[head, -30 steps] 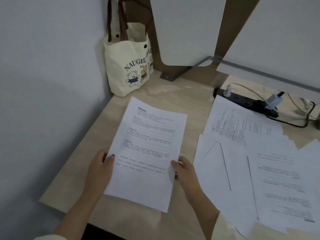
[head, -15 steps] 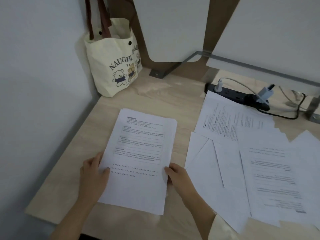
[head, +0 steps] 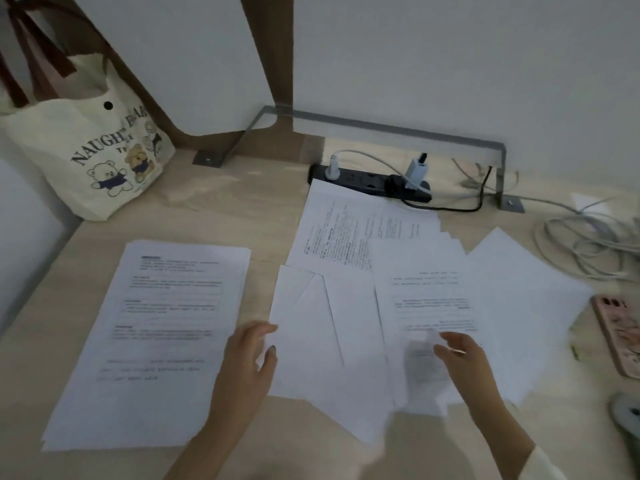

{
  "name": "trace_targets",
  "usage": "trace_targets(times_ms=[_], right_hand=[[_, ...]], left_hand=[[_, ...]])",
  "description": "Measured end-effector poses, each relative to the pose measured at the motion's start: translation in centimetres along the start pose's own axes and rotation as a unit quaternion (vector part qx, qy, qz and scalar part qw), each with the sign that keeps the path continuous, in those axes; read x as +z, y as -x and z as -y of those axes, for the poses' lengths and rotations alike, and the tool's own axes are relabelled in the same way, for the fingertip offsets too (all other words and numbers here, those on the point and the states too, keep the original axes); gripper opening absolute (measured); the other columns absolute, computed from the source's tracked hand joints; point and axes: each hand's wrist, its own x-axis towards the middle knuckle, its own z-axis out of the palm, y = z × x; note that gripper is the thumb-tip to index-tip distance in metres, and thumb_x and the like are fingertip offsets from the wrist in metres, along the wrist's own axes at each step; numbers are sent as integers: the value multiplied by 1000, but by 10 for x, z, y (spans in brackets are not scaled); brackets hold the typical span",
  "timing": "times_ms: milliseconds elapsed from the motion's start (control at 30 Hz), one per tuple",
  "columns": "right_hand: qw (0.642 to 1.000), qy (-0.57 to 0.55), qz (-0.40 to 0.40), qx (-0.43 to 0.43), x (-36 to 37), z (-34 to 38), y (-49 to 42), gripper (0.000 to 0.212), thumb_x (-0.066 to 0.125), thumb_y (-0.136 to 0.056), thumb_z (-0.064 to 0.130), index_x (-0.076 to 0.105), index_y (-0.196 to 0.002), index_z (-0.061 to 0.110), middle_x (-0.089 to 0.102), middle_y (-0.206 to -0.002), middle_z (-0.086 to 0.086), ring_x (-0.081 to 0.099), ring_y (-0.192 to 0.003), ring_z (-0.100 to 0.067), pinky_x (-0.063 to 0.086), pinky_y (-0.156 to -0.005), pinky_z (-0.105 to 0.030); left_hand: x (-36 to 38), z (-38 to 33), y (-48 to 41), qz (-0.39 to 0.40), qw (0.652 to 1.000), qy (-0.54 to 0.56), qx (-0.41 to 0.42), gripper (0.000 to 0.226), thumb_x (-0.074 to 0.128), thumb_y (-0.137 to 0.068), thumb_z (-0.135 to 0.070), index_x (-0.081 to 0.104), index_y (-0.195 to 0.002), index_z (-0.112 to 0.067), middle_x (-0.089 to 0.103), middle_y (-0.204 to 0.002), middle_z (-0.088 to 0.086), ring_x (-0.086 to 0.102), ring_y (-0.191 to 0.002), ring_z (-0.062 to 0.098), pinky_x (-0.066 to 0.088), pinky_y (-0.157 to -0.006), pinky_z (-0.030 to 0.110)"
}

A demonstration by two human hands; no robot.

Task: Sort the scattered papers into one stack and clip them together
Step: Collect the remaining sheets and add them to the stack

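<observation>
A neat stack of printed papers lies flat on the left of the wooden desk, with no hand on it. To its right, several loose sheets are spread out and overlap, some blank and some printed. My left hand is open with its fingers apart, and its fingertips touch the left edge of a blank sheet. My right hand pinches the near edge of a printed sheet, whose corner curls up and is blurred. I see no clip that I can name.
A cream tote bag stands in the back left corner. A black power strip with plugs lies behind the sheets, and grey cables trail to the right. A pink-cased phone and a grey object are at the right edge.
Both hands have let go of the stack, which now lies flat on the left. They moved right onto the loose sheets, and the view turned right with them.
</observation>
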Motion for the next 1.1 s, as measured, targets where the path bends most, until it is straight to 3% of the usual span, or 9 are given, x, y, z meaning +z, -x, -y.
trace_targets(times_ms=[200, 300, 400, 533, 633, 800, 900, 1000, 1100], right_hand=[[988, 85, -65, 107, -55, -35, -46, 64, 71, -78, 27, 43, -131, 4, 42, -132, -27, 40, -120, -39, 34, -101, -45], [988, 128, -51, 76, -53, -40, -55, 76, 77, -71, 27, 39, -131, 1, 43, -130, -28, 39, -122, -40, 32, -102, -42], [994, 70, -19, 82, -51, -42, -59, 62, 75, -74, 20, 41, -123, 2, 53, -118, -20, 52, -108, -37, 40, -82, -35], [994, 90, 49, 41, -51, -46, -66, 10, 57, -87, 17, 48, -87, 15, 57, -87, -3, 53, -83, -24, 38, -67, -29], [993, 83, 75, -26, -57, -48, -70, 15, 42, -93, 8, 53, -102, 13, 60, -94, -4, 56, -81, -22, 42, -67, -28], [969, 197, 65, -138, -82, -36, -81, 25, 35, -96, 11, 56, -107, 20, 63, -89, 1, 56, -77, -17, 40, -60, -27], [928, 281, 92, -229, -87, -20, -84, 33, 35, -97, 10, 55, -122, 18, 63, -112, -3, 52, -102, -21, 42, -77, -29], [898, 273, 111, -328, -80, -1, -80, 31, 36, -97, 12, 60, -117, 18, 64, -106, -4, 51, -98, -21, 39, -75, -27], [889, 229, 116, -380, -69, 10, -78, 25, 42, -95, 10, 64, -106, 15, 65, -98, -5, 50, -90, -21, 41, -72, -29]], left_hand=[[84, -57, -12, 112, 991, 62, -25, 28, 54, -89, -10, 52, -108, -30, 48, -114, -20, 46, -108, -11, 34, -95, 8], [114, -81, -16, 136, 976, 130, -113, 31, 54, -90, -8, 52, -115, -25, 49, -116, -11, 50, -105, -3, 40, -80, 4], [139, -91, -20, 142, 961, 161, -172, 35, 56, -87, -5, 49, -119, -16, 46, -121, 1, 49, -110, 12, 37, -89, 19], [154, -95, -23, 137, 951, 181, -211, 29, 57, -85, -4, 52, -108, -20, 60, -112, 6, 58, -93, 10, 48, -87, 32], [153, -99, -23, 116, 956, 158, -219, 30, 60, -85, -9, 50, -110, -21, 59, -115, 9, 58, -90, 13, 49, -78, 27], [125, -113, -32, -87, 995, -36, -42, 74, 68, -80, -19, 28, -141, -12, 27, -145, 13, 30, -133, 26, 35, -101, 38], [119, -123, -45, -51, 974, -167, 143, 76, 66, -80, -36, 26, -142, -18, 21, -148, 9, 18, -136, 24, 29, -105, 43], [127, -130, -55, 33, 926, -276, 254, 75, 52, -76, -55, 31, -140, -20, 23, -146, 7, 16, -138, 28, 12, -118, 46], [135, -128, -57, 105, 918, -287, 252, 44, 50, -75, -50, 60, -105, -20, 58, -113, 1, 52, -111, 20, 43, -99, 43]])
